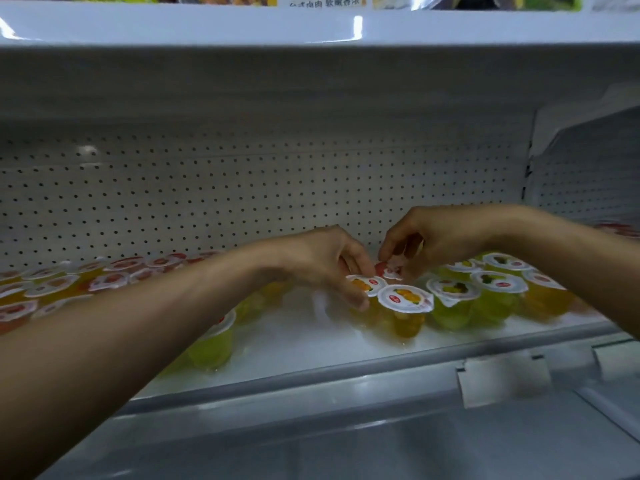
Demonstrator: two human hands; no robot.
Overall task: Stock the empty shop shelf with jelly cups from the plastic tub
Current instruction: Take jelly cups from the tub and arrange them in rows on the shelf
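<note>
Left hand [329, 268], at the centre of the frame, has thumb and fingers curled round the lid rim of an orange cup [366, 285] low over the shelf [311, 344]. Right hand [429, 237], just to its right, pinches a red-topped cup [389, 270] immediately behind, fingertips bent down onto the lid. Whether either cup is fully set down cannot be told. Stocking is judged well advanced but incomplete. Jelly cups [52, 285] crowd the left of the shelf back to the perforated rear panel [207, 188]. A further cluster of green cups [453, 296] and orange ones fills the right. A bare white strip runs along the front centre, with one green cup partly under the left forearm; that gap is left to fill. The plastic tub is not in view, so the stock left in it cannot be assessed. The cups are small clear pots of tinted jelly, sealed with white film lids bearing fruit pictures and a red mark. They stand upright and closely packed, in loosely aligned rows.
</note>
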